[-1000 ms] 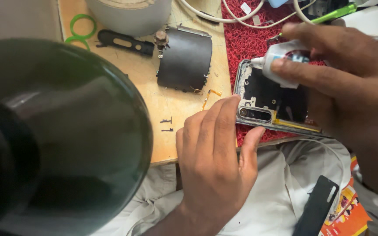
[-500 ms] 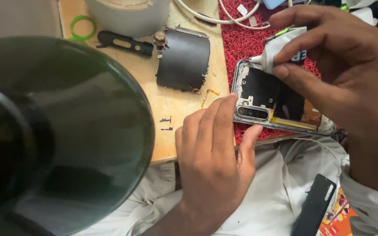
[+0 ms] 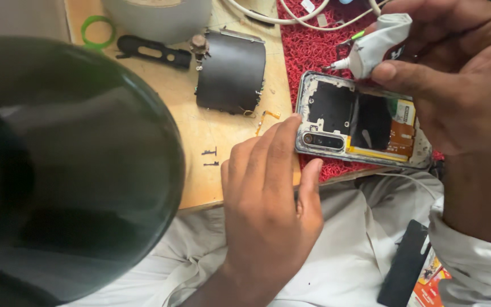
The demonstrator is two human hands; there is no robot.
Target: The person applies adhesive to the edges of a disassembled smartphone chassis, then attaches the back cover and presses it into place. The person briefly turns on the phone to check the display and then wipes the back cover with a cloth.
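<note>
Two hands: left hand [image 3: 268, 204] (fingers flat) steadying opened phone [image 3: 359, 122], right hand [image 3: 456, 85] pinching glue tube [image 3: 379, 42].

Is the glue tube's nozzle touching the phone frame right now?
No, the nozzle of the glue tube in the right hand hangs clear above the opened phone.

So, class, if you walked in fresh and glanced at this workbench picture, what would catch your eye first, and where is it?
A big dark lamp shade fills the left side, close to the camera. At the right, an opened phone lies on a red mat, with the left hand steadying its near corner. Above it, the right hand pinches a small white glue tube, nozzle pointing toward the phone's top edge.
</note>
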